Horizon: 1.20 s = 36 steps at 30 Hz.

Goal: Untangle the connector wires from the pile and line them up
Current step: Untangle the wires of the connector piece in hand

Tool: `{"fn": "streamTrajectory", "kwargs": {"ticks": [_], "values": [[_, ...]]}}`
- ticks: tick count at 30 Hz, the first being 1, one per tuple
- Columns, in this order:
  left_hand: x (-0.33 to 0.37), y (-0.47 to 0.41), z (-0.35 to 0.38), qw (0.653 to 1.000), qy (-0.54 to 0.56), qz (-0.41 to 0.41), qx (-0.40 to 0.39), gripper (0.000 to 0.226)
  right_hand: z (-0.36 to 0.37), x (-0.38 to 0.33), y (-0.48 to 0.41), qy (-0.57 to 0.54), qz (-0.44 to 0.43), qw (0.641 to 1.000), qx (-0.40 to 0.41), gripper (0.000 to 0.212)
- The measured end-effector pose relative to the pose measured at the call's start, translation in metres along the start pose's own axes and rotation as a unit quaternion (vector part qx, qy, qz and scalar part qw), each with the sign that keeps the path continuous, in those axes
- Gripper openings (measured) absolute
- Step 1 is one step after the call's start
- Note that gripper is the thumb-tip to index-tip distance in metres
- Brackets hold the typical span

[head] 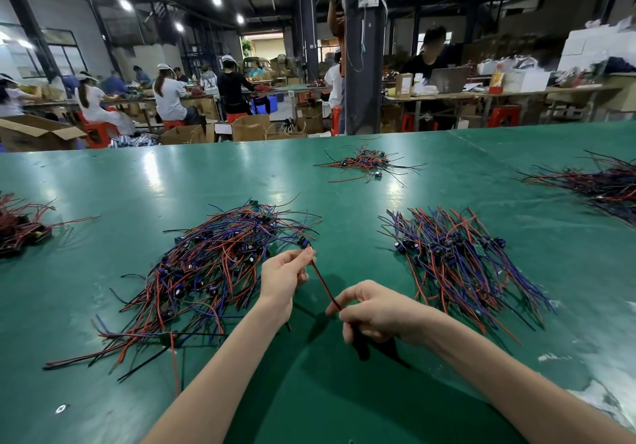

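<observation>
Wire (325,285) pinched between left grip (287,271) and right grip (375,316), axis 11 to 5 o'clock; lined-up row (457,257) at 2 o'clock

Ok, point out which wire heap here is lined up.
The heap just right of the right hand: its wires lie roughly parallel. The pile by the left hand is a crisscross tangle; both hands hold one wire.

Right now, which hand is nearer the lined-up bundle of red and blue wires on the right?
Right. The right hand, pinching a red-and-black wire, sits just left of that bundle; the left hand, pinching the wire's other end, is beside the tangled pile.
</observation>
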<state>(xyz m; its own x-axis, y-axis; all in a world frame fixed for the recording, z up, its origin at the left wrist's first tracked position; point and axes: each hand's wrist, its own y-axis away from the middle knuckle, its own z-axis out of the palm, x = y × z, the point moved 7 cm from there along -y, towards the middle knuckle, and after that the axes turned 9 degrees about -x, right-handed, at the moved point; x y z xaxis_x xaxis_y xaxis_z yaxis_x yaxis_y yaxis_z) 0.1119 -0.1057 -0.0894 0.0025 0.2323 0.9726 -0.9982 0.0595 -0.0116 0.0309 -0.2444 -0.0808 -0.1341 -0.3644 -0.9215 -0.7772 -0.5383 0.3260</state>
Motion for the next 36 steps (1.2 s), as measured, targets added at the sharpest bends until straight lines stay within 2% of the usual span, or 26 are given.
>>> {"fn": "streamTrajectory", "kwargs": {"ticks": [6,9,14,23,36], "values": [[-0.001,0.003,0.015,0.998,0.035,-0.007,-0.048,0.013,-0.011,-0.004,0.004,0.004,0.005,1.000,-0.015,0.009],[-0.002,0.008,0.028,0.995,0.028,-0.016,-0.091,0.009,-0.026,-0.004,0.002,-0.006,-0.012,0.999,0.050,0.019],[-0.008,0.014,0.042,0.991,0.006,-0.026,-0.130,0.007,-0.043,-0.007,-0.003,-0.054,-0.076,0.984,0.154,0.017],[-0.010,0.013,0.043,0.990,-0.005,-0.009,-0.142,0.014,-0.040,-0.005,-0.003,-0.106,-0.087,0.978,0.160,0.018],[0.004,-0.003,-0.006,0.999,0.024,0.027,0.029,0.012,-0.014,0.003,-0.006,-0.077,-0.024,0.994,0.078,0.019]]}}
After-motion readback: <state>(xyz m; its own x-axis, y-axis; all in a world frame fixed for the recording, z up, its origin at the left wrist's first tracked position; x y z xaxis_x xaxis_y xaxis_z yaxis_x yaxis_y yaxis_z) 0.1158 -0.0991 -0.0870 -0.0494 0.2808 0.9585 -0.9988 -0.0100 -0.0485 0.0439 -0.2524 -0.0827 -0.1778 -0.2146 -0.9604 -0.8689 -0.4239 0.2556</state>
